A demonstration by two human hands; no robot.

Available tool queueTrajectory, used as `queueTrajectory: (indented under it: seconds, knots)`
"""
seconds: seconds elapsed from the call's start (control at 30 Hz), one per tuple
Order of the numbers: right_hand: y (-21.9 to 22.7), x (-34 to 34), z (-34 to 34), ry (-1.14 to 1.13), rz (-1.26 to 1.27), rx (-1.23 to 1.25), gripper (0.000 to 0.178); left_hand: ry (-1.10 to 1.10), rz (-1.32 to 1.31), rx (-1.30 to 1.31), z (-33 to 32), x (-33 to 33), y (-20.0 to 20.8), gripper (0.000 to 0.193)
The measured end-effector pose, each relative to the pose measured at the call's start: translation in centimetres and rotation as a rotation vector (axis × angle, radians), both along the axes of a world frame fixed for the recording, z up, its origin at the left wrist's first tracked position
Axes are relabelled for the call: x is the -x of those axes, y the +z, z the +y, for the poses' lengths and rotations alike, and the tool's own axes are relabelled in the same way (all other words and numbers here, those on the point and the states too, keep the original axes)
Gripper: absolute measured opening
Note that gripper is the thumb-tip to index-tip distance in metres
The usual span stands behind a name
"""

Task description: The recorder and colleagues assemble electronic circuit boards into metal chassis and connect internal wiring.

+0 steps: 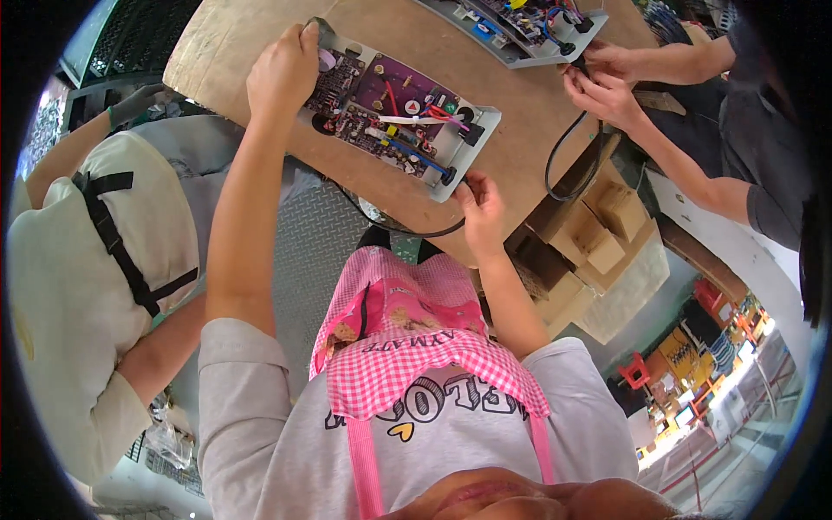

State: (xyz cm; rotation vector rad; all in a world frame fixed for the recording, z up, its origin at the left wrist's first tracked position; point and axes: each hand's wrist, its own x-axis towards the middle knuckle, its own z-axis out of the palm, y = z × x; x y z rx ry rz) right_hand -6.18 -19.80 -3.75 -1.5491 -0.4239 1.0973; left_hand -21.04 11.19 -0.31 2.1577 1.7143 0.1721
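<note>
An open metal chassis (pixel 478 149) with purple and dark circuit boards (pixel 416 93) rests tilted on the brown tabletop. Red, white and blue wires cross the boards toward two black round fittings in its end plate. My left hand (pixel 284 74) is closed around the chassis's far left end, beside a dark grey piece that I cannot identify. Just outside the near right corner, my right hand (pixel 482 208) pinches a black cable (pixel 416 234) at the lower fitting. The cable loops down over the table's near edge and back to the left. My fingertips there are partly hidden.
At the right, a co-worker's hands (pixel 607 87) work on a cable at a second chassis (pixel 529 35). Another black cable (pixel 555 165) hangs there. Cardboard boxes (pixel 598 225) stand below the table's right side. Another person (pixel 104 234) in light clothing is close at my left.
</note>
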Motion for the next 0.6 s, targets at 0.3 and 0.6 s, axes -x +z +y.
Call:
queueTrajectory:
  seconds: [0.3,0.6]
  knots:
    - [-0.1,0.7,0.1,-0.038,-0.059,0.084,0.028,-0.036,-0.251,-0.233,-0.7,1.1,-0.3,0.036]
    - [-0.2,-1.8,-1.8,0.084,-0.081,0.135,0.025,-0.457,-0.857,-0.13,-15.1,0.1,3.1,0.018]
